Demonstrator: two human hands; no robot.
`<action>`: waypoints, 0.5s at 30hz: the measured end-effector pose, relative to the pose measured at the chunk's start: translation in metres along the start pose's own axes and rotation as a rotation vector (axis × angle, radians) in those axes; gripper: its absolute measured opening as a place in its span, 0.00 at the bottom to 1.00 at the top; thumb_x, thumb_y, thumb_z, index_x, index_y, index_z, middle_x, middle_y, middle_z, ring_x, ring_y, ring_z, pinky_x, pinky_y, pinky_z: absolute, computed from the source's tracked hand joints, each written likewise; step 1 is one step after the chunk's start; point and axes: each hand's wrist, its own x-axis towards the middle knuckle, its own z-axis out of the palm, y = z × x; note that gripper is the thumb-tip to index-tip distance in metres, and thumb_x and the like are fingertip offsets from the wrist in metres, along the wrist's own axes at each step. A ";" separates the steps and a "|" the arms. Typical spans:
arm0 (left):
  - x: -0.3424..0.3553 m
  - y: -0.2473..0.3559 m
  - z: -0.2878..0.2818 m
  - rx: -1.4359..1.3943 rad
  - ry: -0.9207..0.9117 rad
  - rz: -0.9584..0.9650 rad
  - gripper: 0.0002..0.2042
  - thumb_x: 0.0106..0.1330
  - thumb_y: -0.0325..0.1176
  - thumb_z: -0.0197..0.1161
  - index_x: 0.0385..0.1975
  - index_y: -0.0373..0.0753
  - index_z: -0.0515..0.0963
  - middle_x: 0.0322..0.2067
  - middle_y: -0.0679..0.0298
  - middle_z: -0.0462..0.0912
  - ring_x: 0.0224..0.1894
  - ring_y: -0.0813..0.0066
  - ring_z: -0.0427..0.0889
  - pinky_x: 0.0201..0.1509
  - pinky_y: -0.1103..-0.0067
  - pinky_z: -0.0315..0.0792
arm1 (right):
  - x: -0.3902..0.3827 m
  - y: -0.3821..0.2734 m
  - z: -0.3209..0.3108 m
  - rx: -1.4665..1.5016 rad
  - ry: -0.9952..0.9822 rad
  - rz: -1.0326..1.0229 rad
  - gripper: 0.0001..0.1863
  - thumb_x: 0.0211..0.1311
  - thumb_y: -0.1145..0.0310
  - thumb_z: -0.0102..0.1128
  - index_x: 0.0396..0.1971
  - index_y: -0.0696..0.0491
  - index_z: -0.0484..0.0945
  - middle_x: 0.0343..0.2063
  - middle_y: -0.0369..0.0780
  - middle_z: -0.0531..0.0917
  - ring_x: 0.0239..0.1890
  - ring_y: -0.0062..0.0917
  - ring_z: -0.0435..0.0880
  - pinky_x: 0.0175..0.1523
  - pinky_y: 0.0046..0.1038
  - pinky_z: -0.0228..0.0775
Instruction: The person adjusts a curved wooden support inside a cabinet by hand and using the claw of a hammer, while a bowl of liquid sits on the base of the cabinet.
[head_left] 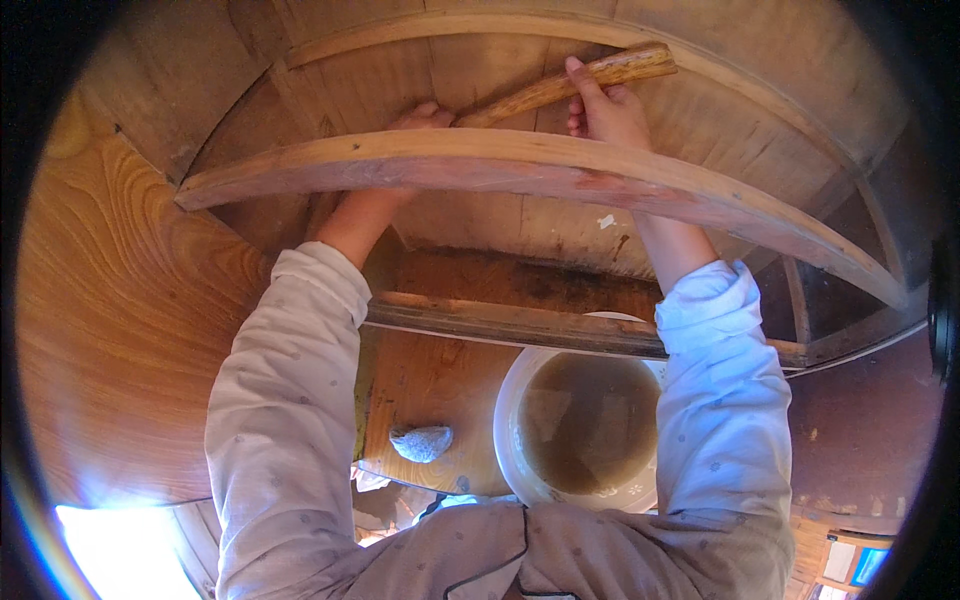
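My right hand [608,112] grips a rough, golden-brown wooden stick [520,98] near its upper right end, thumb along it, inside a wooden cabinet with plank panels [465,65]. The stick slants down to the left toward my left hand [424,115], whose fingers show only partly above a curved wooden rail [540,160]; whether they hold the stick I cannot tell. Both forearms reach up behind this rail, which spans the cabinet in front of them.
A white basin [508,430] of murky brown water sits below on a wooden surface [410,365], beside a crumpled greyish cloth [420,441]. A lower wooden ledge [510,321] crosses over the basin's back. A broad wood-grain panel [120,300] fills the left side.
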 end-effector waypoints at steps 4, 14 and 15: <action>-0.001 0.000 0.002 -0.106 -0.014 -0.133 0.14 0.57 0.38 0.54 0.38 0.37 0.75 0.39 0.52 0.76 0.45 0.54 0.73 0.48 0.68 0.69 | -0.005 -0.008 0.007 -0.002 0.041 -0.036 0.22 0.54 0.50 0.63 0.25 0.57 0.73 0.15 0.35 0.73 0.14 0.17 0.71 0.18 0.21 0.64; 0.009 0.011 -0.004 -0.053 -0.163 -0.255 0.15 0.59 0.36 0.53 0.42 0.34 0.74 0.40 0.51 0.74 0.45 0.55 0.75 0.47 0.70 0.70 | 0.003 -0.002 -0.020 0.063 0.030 0.187 0.23 0.49 0.45 0.64 0.25 0.53 0.74 0.15 0.33 0.71 0.15 0.17 0.67 0.19 0.21 0.60; 0.009 0.011 -0.003 -0.056 -0.161 -0.251 0.15 0.59 0.36 0.53 0.42 0.34 0.74 0.40 0.51 0.74 0.45 0.55 0.75 0.47 0.70 0.70 | 0.002 -0.007 -0.024 0.141 0.083 0.250 0.24 0.48 0.44 0.65 0.25 0.53 0.74 0.15 0.33 0.71 0.15 0.16 0.67 0.19 0.21 0.59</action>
